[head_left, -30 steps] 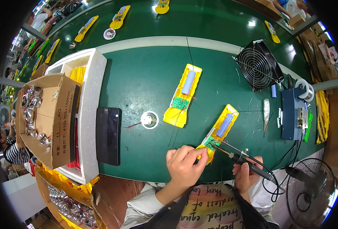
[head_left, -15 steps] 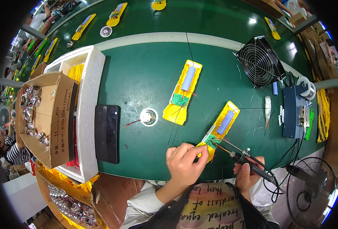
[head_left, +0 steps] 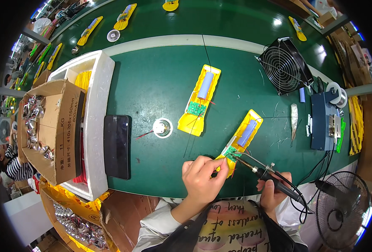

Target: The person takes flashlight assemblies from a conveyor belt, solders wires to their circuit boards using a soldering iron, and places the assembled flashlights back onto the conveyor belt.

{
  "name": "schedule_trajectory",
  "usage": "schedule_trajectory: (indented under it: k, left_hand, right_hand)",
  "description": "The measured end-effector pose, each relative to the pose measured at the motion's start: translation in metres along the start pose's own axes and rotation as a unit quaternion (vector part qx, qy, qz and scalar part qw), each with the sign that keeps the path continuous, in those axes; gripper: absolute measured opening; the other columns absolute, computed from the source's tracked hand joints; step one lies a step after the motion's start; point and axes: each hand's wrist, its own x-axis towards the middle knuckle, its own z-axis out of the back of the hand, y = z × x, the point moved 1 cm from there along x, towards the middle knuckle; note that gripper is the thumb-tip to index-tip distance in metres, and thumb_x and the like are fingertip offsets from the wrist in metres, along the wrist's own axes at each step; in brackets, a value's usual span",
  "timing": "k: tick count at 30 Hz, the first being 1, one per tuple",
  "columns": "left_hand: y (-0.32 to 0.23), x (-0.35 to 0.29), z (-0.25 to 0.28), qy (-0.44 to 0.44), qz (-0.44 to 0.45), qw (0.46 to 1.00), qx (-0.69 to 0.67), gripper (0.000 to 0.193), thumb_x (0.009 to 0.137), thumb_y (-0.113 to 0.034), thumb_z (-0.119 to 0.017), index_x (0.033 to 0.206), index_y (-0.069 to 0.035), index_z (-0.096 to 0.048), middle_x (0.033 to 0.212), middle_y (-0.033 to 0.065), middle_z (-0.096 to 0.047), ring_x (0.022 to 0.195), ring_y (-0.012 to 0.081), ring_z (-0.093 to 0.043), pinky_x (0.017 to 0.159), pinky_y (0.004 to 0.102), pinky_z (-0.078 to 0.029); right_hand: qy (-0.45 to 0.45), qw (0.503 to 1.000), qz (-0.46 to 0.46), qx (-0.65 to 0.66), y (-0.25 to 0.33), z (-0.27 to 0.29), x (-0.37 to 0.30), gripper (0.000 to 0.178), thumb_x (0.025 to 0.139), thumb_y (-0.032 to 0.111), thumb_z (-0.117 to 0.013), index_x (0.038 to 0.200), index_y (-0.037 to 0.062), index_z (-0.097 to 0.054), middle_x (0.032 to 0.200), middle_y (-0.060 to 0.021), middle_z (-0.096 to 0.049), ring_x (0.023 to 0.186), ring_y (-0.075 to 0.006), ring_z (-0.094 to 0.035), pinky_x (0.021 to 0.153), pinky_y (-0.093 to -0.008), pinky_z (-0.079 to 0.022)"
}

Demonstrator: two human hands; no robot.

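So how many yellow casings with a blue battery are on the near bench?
2: one yellow casing near the middle of the green bench, another casing at the left hand. None seems hidden.

Over the green desk (head_left: 152, 75), the left hand (head_left: 205, 178) pinches thumb and forefinger together at the near end of a long yellow plastic housing (head_left: 255, 115), what lies between them hidden. The right hand (head_left: 273, 193) grips a black pen-shaped soldering iron (head_left: 290, 192), its tip at the green circuit board (head_left: 231, 153) below a violet-blue cylindrical cell (head_left: 247, 132). A second yellow housing (head_left: 190, 124) lies farther left, then a round white lamp part (head_left: 162, 127) and a flat black phone (head_left: 118, 147) beside a white foam box (head_left: 103, 134). A square black fan (head_left: 284, 69) stands near a blue metal soldering station (head_left: 320, 122).
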Motion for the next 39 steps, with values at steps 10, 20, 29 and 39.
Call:
schedule_trajectory:
  k: [10, 20, 29, 39]
  left_hand:
    - [-0.004, 0.000, 0.001, 0.009, 0.024, 1.000, 0.004, 0.010, 0.060, -0.006, -0.068, 0.068, -0.009, -0.062, 0.058, -0.0017, -0.051, 0.048, 0.0109, -0.047, 0.051, 0.0244, -0.031]
    - [-0.005, -0.005, 0.000, 0.001, 0.006, 1.000, 0.024, 0.010, 0.062, -0.005, -0.067, 0.071, -0.008, -0.062, 0.060, 0.0003, -0.051, 0.050, 0.0131, -0.048, 0.051, 0.0262, -0.035]
    - [0.000, -0.011, 0.015, 0.082, -0.102, 0.990, 0.042, 0.020, 0.061, -0.006, -0.067, 0.080, -0.010, -0.063, 0.077, 0.0032, -0.050, 0.069, 0.0195, -0.045, 0.059, 0.0285, -0.037]
    - [0.003, -0.009, 0.017, 0.099, -0.137, 0.985, 0.025, 0.014, 0.066, -0.005, -0.063, 0.078, -0.008, -0.056, 0.079, 0.0038, -0.054, 0.075, 0.0236, -0.048, 0.070, 0.0334, -0.037]
  right_hand:
    - [-0.058, 0.997, 0.035, 0.032, -0.001, 0.014, 0.001, 0.024, 0.074, 0.013, -0.055, 0.085, -0.0004, -0.039, 0.062, -0.0108, -0.049, 0.044, -0.0119, -0.046, 0.039, -0.0198, -0.038]
    - [-0.141, 0.989, 0.020, 0.034, -0.011, 0.046, 0.012, 0.020, 0.078, 0.017, -0.054, 0.083, 0.0036, -0.040, 0.059, -0.0049, -0.048, 0.045, -0.0074, -0.043, 0.040, -0.0163, -0.033]
    - [-0.141, 0.989, 0.020, 0.037, -0.019, 0.053, 0.012, 0.019, 0.077, 0.015, -0.055, 0.083, 0.0034, -0.041, 0.060, -0.0059, -0.049, 0.045, -0.0071, -0.044, 0.040, -0.0160, -0.035]
    - [-0.143, 0.989, 0.019, 0.042, -0.020, 0.053, 0.012, 0.019, 0.077, 0.015, -0.055, 0.084, 0.0030, -0.041, 0.063, -0.0066, -0.050, 0.046, -0.0075, -0.045, 0.040, -0.0159, -0.036]
